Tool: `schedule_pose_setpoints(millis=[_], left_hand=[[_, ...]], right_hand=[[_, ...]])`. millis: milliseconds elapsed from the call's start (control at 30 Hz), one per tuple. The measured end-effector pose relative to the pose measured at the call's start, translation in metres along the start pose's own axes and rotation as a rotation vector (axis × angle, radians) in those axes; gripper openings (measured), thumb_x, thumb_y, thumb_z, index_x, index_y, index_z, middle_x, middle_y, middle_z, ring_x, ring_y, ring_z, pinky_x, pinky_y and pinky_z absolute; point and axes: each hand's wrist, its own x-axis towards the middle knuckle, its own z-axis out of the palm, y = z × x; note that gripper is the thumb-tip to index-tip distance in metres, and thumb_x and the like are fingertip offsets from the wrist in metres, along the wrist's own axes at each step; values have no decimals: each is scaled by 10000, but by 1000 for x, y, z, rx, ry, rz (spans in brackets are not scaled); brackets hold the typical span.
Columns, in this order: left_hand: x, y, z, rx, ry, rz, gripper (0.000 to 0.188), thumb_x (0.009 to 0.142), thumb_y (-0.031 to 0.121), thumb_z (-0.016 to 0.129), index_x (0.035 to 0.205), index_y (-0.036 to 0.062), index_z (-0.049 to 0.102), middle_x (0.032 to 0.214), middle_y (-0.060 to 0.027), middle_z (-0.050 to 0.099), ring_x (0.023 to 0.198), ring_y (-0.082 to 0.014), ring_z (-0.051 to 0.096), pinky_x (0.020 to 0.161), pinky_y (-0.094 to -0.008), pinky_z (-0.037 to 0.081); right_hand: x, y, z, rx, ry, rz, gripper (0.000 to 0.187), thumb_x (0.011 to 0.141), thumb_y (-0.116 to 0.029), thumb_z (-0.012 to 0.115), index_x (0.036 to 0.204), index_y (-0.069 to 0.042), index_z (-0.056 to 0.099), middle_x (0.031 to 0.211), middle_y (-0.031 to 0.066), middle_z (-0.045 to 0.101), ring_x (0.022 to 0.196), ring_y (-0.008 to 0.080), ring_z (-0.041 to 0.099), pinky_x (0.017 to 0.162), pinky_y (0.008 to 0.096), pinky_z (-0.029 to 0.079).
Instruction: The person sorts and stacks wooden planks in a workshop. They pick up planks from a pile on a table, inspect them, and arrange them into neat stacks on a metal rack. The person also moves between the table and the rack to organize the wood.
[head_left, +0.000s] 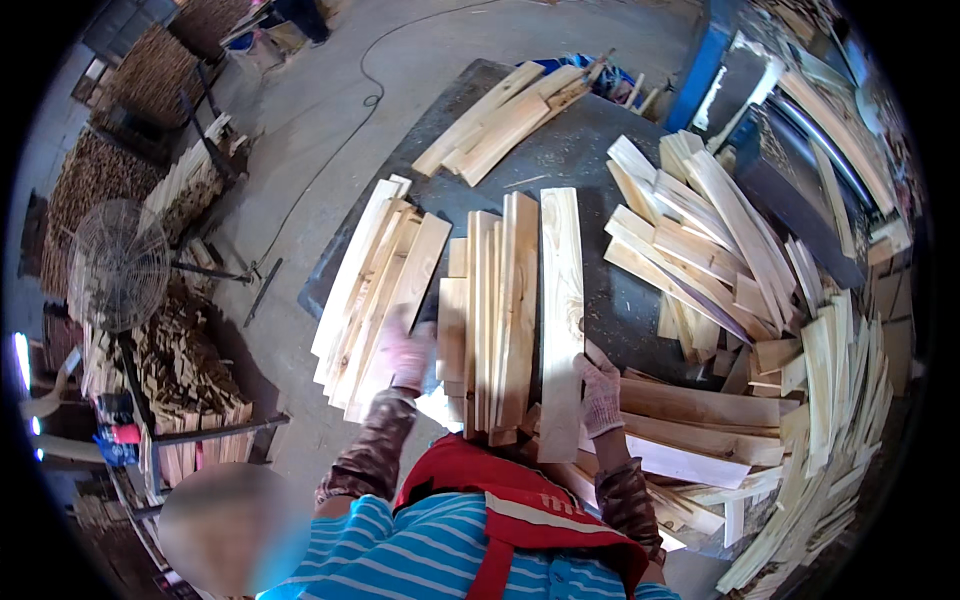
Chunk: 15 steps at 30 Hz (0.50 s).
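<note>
Wooden plank [561,300] just left of right hand [601,392], right edge pinched; left hand [404,357] blurred, cannot tell grip.

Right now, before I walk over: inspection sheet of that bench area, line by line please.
Surface: dark table, scattered with pale specks; boards cover much of it.
Job's things: long pale board at the right hand; upright row of boards just left of it; left board group farther left.
Clutter: jumbled board heap on the right side, pieces crossing at angles.
Hands: left hand at the left board group, blurred, grip unclear; right hand at the pale board's right edge, finger closure unclear.
Cables: dark cable across the floor, one small loop.
Surroundings: standing fan at left, stacked wood near it.
</note>
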Motion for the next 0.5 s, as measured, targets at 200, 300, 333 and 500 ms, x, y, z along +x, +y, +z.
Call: schedule_pose_setpoints(millis=[200, 300, 333, 500], left_hand=[[-49, 119, 44, -1100, -793, -441, 475, 908, 338, 741, 1239, 18, 627, 1104, -34, 652, 993, -113, 585, 901, -287, 474], [-20, 121, 7, -727, -790, -355, 374, 904, 292, 749, 1145, 18, 668, 930, 1, 668, 783, -95, 608, 680, -252, 506], [-6, 94, 3, -476, -866, -120, 303, 935, 230, 696, 1139, 7, 668, 935, -6, 664, 795, -101, 605, 712, -259, 512], [31, -84, 7, 20, -353, -183, 413, 822, 310, 768, 1180, 118, 695, 1223, -108, 629, 1056, -222, 644, 912, -348, 520]], right_hand=[[-37, -23, 52, -194, -180, 151, 444, 958, -161, 600, 1385, -39, 582, 1191, 21, 676, 1116, 119, 575, 932, 302, 482], [-47, -35, 12, -1047, -343, -226, 585, 895, -360, 678, 1387, -75, 542, 1196, 116, 638, 1117, 259, 579, 961, 385, 481], [-54, -37, -3, -1429, -373, -455, 625, 874, -408, 695, 1381, -80, 533, 1203, 137, 624, 1106, 291, 582, 960, 395, 484], [-91, -45, -55, -1913, -545, -561, 774, 770, -515, 733, 1369, -88, 493, 1325, 175, 551, 1203, 353, 545, 1081, 469, 384]])
